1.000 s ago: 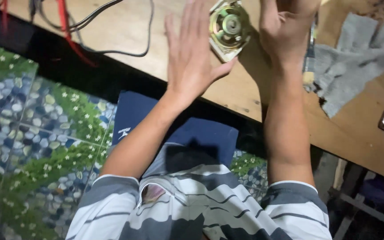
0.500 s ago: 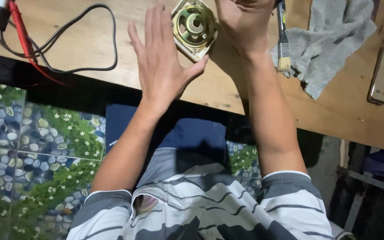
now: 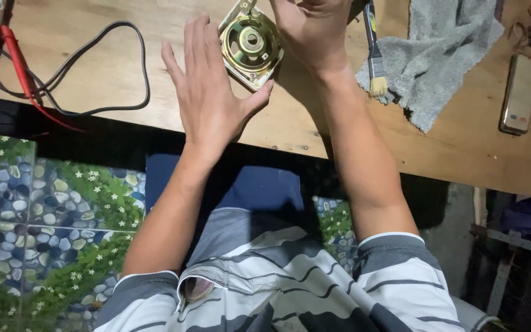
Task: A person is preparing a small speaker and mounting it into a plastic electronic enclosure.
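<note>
A square brass-coloured metal part with round rings, like a small motor (image 3: pixel 251 49), lies on the wooden table (image 3: pixel 81 67). My left hand (image 3: pixel 209 92) lies flat with fingers spread, its thumb against the part's near corner. My right hand (image 3: pixel 312 31) rests at the part's right side, fingers curled over the top edge of the view; what they hold is hidden.
Black and red test leads (image 3: pixel 62 80) lie at the left. A small brush (image 3: pixel 373 55), a grey cloth (image 3: pixel 444 55) and a flat phone-like device (image 3: pixel 519 92) lie at the right. Below the table edge are patterned floor tiles (image 3: pixel 38 209) and my striped shirt.
The view has shifted, so the table contents sit lower and further right in the frame. Both hands stay at the metal part, the left still flat beside it.
</note>
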